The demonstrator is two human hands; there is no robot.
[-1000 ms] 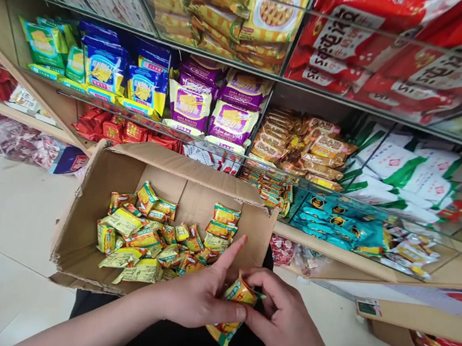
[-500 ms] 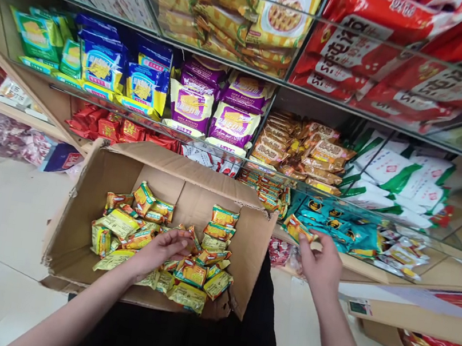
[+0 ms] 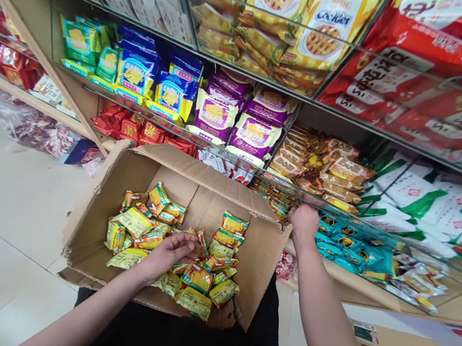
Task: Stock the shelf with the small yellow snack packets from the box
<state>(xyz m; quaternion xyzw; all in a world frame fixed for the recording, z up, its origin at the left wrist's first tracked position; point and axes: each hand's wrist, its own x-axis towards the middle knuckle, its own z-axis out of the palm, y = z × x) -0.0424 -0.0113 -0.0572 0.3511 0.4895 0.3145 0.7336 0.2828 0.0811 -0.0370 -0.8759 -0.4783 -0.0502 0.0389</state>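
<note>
A torn-edged cardboard box (image 3: 264, 265) is tilted towards me at my lap, with small yellow, orange and green biscuit packets (image 3: 198, 277) heaped loosely inside. My left hand (image 3: 173, 254) is over the heap with its fingers curled together close to the packets; whether one is pinched in them cannot be made out. At the lower shelf, just past the box's right corner, my right hand (image 3: 305, 222) looks closed beside a stack of matching packets (image 3: 276, 200). Its fingertips are hidden, and so is anything they hold.
Glass dividers and front panels (image 3: 234, 153) edge the shelves. Purple soda biscuit packs (image 3: 256, 136), brown packets (image 3: 347, 176) and teal packets (image 3: 346, 242) fill nearby compartments. Large red bags (image 3: 403, 66) are on the upper shelf. Tiled floor (image 3: 13, 204) shows at left.
My right hand, which held a small biscuit packet, has moved left and forward to the stack on the shelf; that packet is now out of sight. My left hand stays over the box.
</note>
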